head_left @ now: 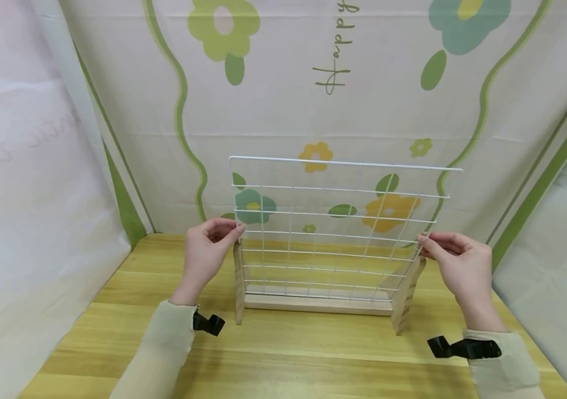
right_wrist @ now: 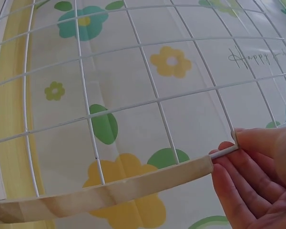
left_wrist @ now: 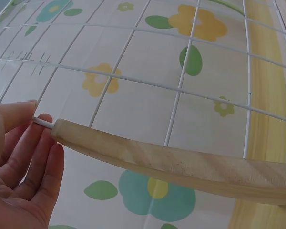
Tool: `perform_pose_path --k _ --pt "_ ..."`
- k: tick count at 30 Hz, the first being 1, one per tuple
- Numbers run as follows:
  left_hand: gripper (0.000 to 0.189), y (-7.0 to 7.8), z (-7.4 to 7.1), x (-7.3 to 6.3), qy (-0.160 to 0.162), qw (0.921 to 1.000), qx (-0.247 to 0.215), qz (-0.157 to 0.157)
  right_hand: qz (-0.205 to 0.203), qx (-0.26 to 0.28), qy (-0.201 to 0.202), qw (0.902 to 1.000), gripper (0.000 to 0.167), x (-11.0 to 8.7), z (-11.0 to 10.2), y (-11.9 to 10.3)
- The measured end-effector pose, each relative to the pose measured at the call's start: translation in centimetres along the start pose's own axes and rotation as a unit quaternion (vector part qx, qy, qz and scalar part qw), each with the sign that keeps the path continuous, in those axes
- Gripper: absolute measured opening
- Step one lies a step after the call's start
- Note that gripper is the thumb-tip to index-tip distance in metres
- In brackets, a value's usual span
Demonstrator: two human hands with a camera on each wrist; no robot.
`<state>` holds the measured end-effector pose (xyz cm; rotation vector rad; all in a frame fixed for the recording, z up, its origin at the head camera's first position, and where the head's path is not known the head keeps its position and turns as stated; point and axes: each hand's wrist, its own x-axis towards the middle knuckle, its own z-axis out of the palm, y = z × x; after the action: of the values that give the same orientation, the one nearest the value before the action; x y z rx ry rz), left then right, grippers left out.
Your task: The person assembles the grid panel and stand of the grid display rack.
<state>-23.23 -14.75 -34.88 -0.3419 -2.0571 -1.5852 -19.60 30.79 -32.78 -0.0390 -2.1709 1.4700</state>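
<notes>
A white wire grid panel (head_left: 345, 163) stands tilted in a pale wooden stand on the table. The stand has a left side piece (head_left: 239, 282), a right side piece (head_left: 405, 293) and a crossbar (head_left: 318, 304) low between them. My left hand (head_left: 205, 252) pinches the panel's left edge wire between thumb and fingers, just above the top end of the left side piece. On the opposite edge, my right hand (head_left: 465, 269) pinches the wire right by the end of the right side piece. Both wrist views show bare wire between fingertips and wood.
The wood-grain table (head_left: 283, 360) extends around the stand. Behind it hangs a white cloth backdrop (head_left: 273, 111) printed with flowers and the word Happy. White cloth walls rise on both sides. A black strap mount (head_left: 208, 323) sits on each wrist.
</notes>
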Motion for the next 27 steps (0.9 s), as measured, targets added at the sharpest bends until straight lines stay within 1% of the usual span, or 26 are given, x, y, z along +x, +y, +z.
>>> perform_pose_path --k 3,6,14,19,27 --pt "0.021 -0.01 0.09 0.04 -0.010 0.9999 0.000 -0.005 0.000 -0.008 -0.003 1.0000 0.031 -0.11 -0.11 0.14" --pt "0.020 -0.03 0.22 0.09 -0.013 0.9999 0.001 -0.007 0.000 -0.016 -0.008 0.9998 0.033 -0.15 -0.26 0.28" --pt "0.022 -0.41 0.24 -0.15 -0.009 0.9998 -0.006 -0.019 -0.022 -0.048 -0.017 0.9985 0.038 0.08 -0.35 0.25" --pt "0.024 -0.52 0.24 -0.29 -0.007 0.9997 -0.001 -0.025 -0.029 -0.044 -0.022 0.9984 0.036 0.16 -0.35 0.27" --pt "0.026 -0.17 0.09 -0.18 -0.021 0.9993 0.011 -0.029 -0.026 -0.027 -0.023 0.9991 0.032 0.11 -0.43 0.60"
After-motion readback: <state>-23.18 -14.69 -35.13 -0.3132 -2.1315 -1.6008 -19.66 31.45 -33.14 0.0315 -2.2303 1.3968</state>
